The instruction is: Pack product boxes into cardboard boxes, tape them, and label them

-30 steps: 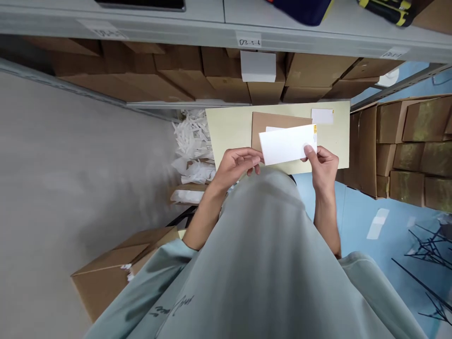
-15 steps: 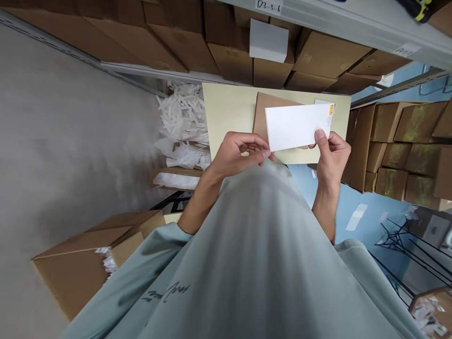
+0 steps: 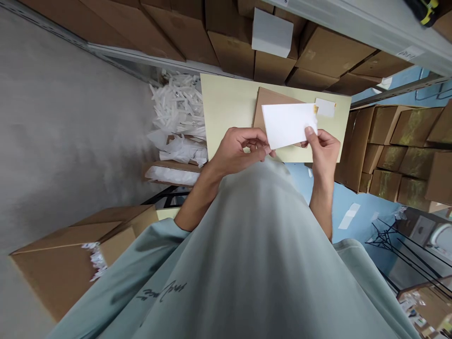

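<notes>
A white rectangular card with a small yellow mark at its upper right corner is held over the table, tilted slightly. My right hand pinches its lower right edge, thumb on top. At the lower left corner, my left hand is closed, thumb and fingertips together on the card. Beneath lies a flat brown cardboard piece, partly hidden by the card. A smaller white card rests on the pale yellow tabletop, to the right of the held one.
Cardboard boxes fill the shelf behind the table, and more boxes are stacked at right. White plastic pieces pile up left of the table. An open carton stands at lower left. Thin black rods stand at lower right.
The right hand and the held card have shifted left, uncovering the smaller white card on the table. My left hand stays at the corner. The camera view has shifted slightly.
</notes>
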Demonstrator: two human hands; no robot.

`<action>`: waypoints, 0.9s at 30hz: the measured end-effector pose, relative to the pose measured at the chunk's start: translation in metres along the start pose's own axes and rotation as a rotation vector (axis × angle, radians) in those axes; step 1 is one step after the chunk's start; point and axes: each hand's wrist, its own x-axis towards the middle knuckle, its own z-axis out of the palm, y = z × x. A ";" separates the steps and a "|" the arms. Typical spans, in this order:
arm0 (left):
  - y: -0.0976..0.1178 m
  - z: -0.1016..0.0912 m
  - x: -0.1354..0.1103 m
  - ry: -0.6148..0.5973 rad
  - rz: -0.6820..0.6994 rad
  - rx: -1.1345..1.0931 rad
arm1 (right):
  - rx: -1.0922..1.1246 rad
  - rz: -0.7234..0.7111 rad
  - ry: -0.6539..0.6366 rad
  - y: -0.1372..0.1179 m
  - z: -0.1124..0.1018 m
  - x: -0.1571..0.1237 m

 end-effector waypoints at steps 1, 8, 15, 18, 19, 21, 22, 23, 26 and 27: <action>-0.002 0.000 0.000 0.015 0.011 0.018 | -0.056 -0.006 -0.002 0.003 0.004 0.000; -0.015 -0.001 0.002 0.087 0.061 0.116 | -0.124 -0.203 -0.110 -0.035 0.018 -0.031; -0.013 -0.001 0.001 0.076 0.047 0.151 | -0.129 -0.206 -0.197 -0.055 0.028 -0.038; -0.014 0.000 0.001 0.083 0.045 0.141 | -0.148 -0.206 -0.195 -0.050 0.031 -0.036; -0.015 0.000 0.001 0.094 0.042 0.137 | -0.151 -0.209 -0.198 -0.048 0.033 -0.035; -0.017 0.002 0.000 0.121 0.031 0.128 | -0.147 -0.212 -0.205 -0.046 0.037 -0.036; -0.019 0.003 0.000 0.135 0.024 0.124 | -0.141 -0.209 -0.206 -0.045 0.039 -0.037; -0.021 0.003 -0.001 0.148 0.019 0.124 | -0.133 -0.204 -0.205 -0.044 0.042 -0.037; -0.031 0.000 -0.002 0.208 -0.006 0.169 | -0.090 -0.188 -0.166 -0.041 0.045 -0.037; -0.037 -0.004 -0.002 0.243 -0.023 0.205 | -0.074 -0.181 -0.142 -0.039 0.045 -0.036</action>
